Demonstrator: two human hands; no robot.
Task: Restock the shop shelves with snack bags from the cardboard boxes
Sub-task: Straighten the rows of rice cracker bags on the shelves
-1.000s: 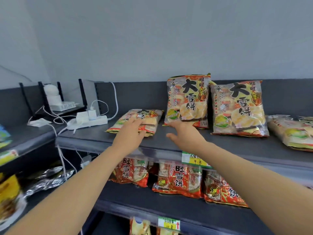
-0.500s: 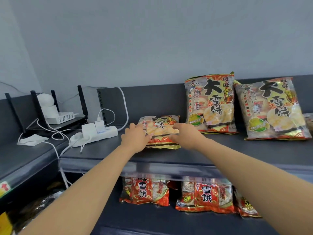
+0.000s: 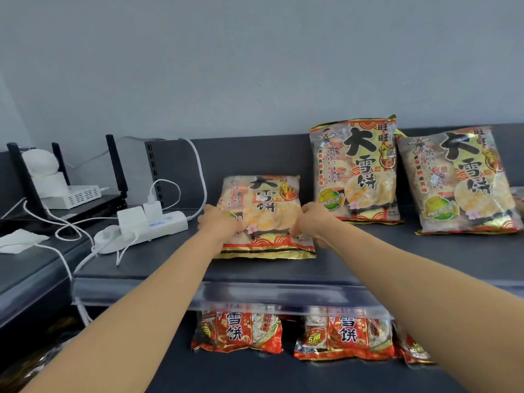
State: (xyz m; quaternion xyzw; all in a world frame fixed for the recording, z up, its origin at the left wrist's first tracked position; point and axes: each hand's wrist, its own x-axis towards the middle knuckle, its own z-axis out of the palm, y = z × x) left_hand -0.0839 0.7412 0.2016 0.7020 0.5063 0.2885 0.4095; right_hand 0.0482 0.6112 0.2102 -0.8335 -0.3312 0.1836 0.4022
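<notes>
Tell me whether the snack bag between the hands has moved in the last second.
Yes. Gripped by the left hand and right hand, the snack bag has tipped up from flat: its top edge rose against the shelf back panel.

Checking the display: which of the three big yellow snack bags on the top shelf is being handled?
The leftmost bag: the left hand and right hand grip its sides. The middle bag and right bag stand untouched against the back panel.
</notes>
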